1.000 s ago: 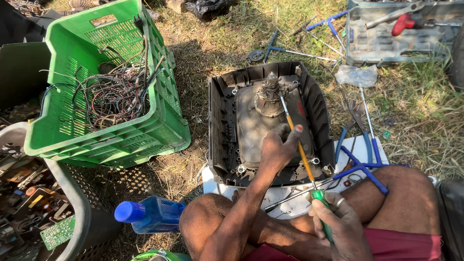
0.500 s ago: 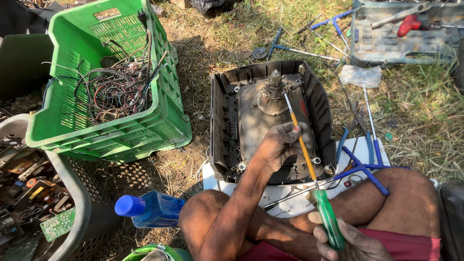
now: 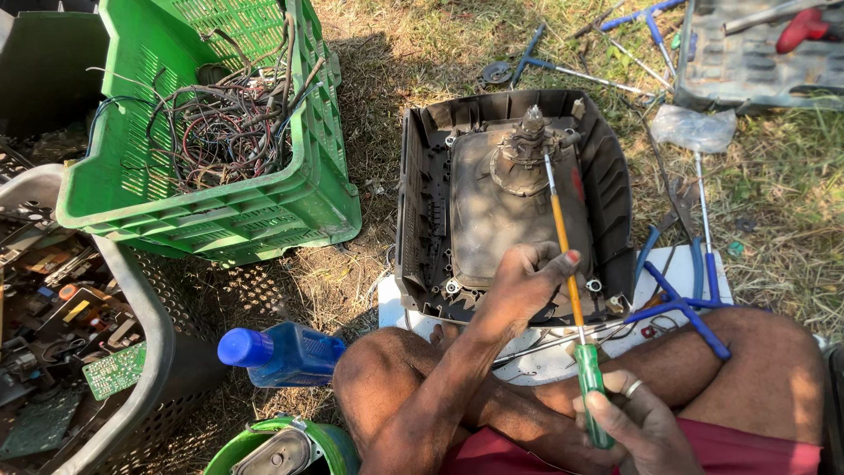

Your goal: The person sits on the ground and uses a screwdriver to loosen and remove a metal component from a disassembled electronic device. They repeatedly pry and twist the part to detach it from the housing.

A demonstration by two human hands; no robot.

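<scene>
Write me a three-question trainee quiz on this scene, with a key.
1. True or false: the right hand grips the green handle of the screwdriver.
2. What fills the green crate? A) bottles B) tangled wires C) grass
3. Fill in: the left hand rests on the grey tube inside the black ____.

Key
1. True; its tip reaches the neck of the tube.
2. B.
3. Casing.

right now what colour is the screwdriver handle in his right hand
Green, translucent; the screwdriver handle shows in the head view.
</scene>
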